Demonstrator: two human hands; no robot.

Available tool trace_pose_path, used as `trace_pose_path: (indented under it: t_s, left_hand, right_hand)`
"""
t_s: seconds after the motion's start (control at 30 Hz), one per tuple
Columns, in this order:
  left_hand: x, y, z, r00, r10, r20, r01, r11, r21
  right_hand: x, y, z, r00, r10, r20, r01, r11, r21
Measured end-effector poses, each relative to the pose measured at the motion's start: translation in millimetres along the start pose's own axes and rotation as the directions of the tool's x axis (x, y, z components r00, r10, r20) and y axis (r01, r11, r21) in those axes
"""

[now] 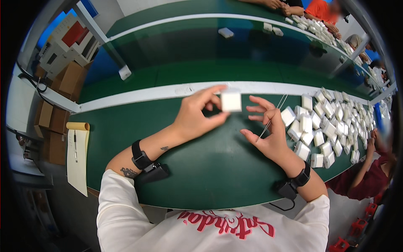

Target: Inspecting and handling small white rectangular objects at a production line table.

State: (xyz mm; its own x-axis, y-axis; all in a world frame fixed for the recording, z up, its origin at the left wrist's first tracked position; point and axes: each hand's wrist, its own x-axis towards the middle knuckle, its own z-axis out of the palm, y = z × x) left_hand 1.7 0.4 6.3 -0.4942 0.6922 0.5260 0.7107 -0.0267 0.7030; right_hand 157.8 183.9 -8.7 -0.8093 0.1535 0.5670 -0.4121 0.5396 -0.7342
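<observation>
White plastic-looking block (231, 102) is gripped at its left side between thumb and fingers of the left hand (197, 114). A slip is judged possible: the block is held near its edge only, and its outline is blurred. Scratching could be caused by the thin metal tool (263, 131), probably tweezers, which is carried slantwise in the half-open right hand (272, 131). Blocks in the heap (306, 122) toward the right edge of the green surface (201, 168) could be toppled if brushed by that hand; some are lodged close to the edge and might be dropped.

Position: the block is raised over the surface, toward its far edge, between the hands. It is touched by the left; a gap is left before the right fingertips.
</observation>
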Motion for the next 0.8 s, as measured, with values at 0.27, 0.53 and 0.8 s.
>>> trace_pose_path:
  t_s: [0.27, 0.53, 0.8]
  left_hand:
    - [112, -68, -36, 0.919, -0.233, -0.318, 0.256, 0.966, 0.033]
    - [224, -170, 22, 0.862, -0.482, -0.160, 0.490, 0.708, 0.508]
    - [217, -195, 29, 0.924, -0.349, -0.157, 0.364, 0.674, 0.643]
  right_hand:
    - [-3, 4, 0, 0.985, 0.161, 0.059, -0.158, 0.986, -0.057]
    - [-3, 9, -2, 0.987, 0.136, 0.091, -0.129, 0.989, -0.075]
    - [-3, 8, 0, 0.983, 0.150, 0.110, -0.140, 0.986, -0.094]
